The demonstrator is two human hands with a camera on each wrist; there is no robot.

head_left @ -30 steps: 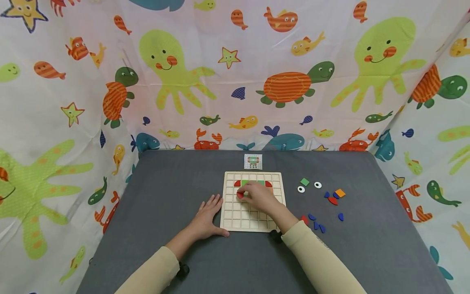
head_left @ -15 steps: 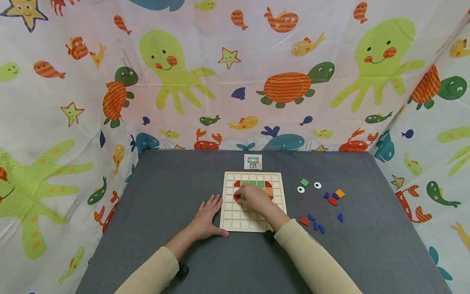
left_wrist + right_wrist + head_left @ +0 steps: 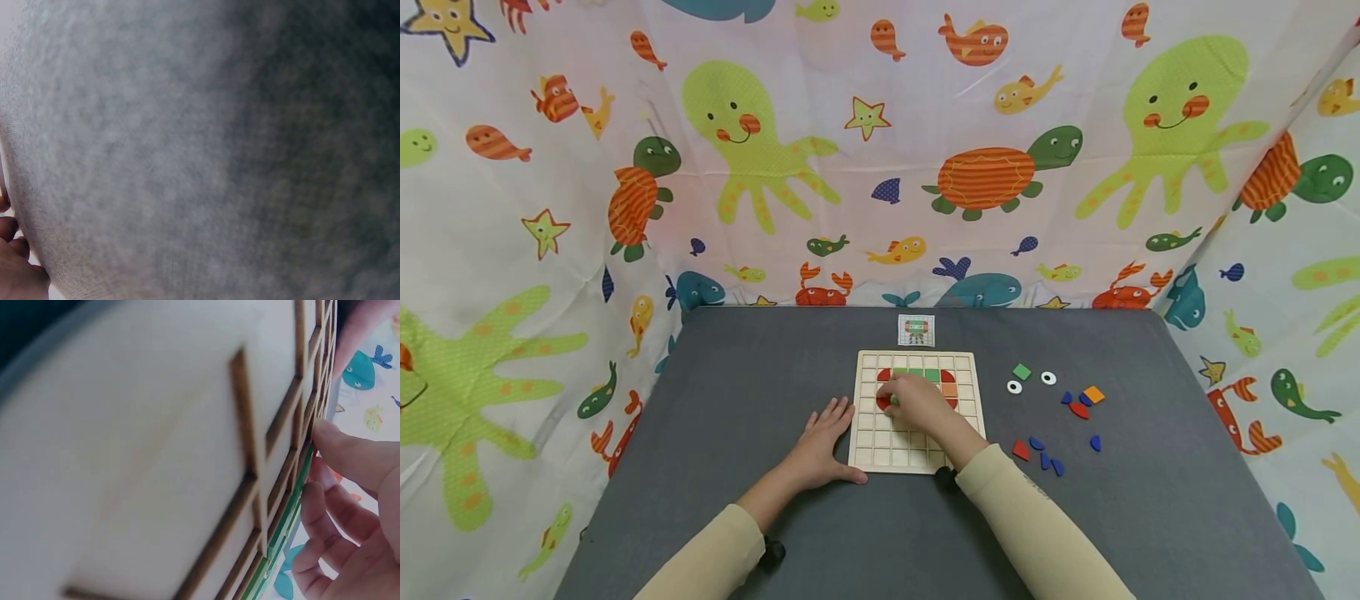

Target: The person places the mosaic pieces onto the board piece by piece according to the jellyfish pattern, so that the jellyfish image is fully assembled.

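Observation:
A wooden grid board (image 3: 880, 454) lies on the grey table, with coloured pieces set in its upper rows. My right hand (image 3: 921, 408) reaches over it, curled thumb and fingertips pinching a red quarter-round piece (image 3: 882, 403) in the left part of the pattern. In the right wrist view, the thumb (image 3: 334, 440) and forefinger meet right at the grid, beside a row of green pieces (image 3: 290, 515). A red and an orange piece (image 3: 950, 390) show at the pattern's right; its middle is hidden under my hand. My left hand (image 3: 820, 446) rests spread at the board's left edge.
A small picture card (image 3: 917, 331) lies behind the board. To the right are a green square (image 3: 1022, 372), white rings (image 3: 1048, 378), an orange square (image 3: 1094, 394), red pieces (image 3: 1021, 450) and several blue pieces (image 3: 1057, 467). A sea-animal curtain (image 3: 880, 250) stands behind the table.
My right hand has shifted slightly left and down with the red piece, which now sits at the pattern's left side. The left hand stays in place.

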